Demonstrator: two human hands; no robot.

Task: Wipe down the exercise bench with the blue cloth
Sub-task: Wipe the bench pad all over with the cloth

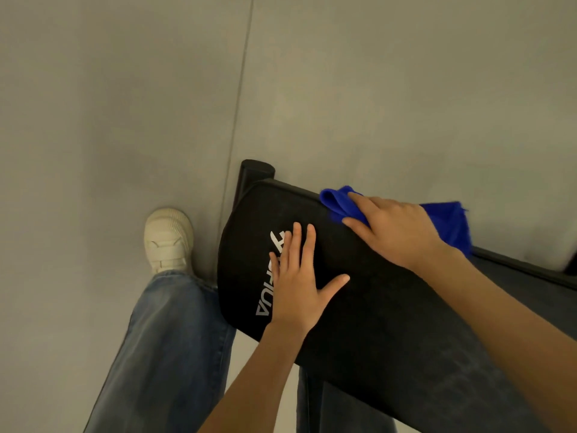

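A black padded exercise bench (368, 301) with white lettering runs from the centre toward the lower right. My left hand (299, 276) lies flat on its rounded end, fingers spread, partly covering the lettering. My right hand (393, 229) presses the blue cloth (449, 223) onto the bench's far edge. The cloth bunches out past my fingertips and behind my wrist, with its middle hidden under the palm.
Grey floor (374, 89) with a thin seam surrounds the bench. A black frame foot (254, 173) sticks out beyond the pad's end. My leg in blue jeans (165, 345) and a white shoe (168, 239) stand just left of the bench.
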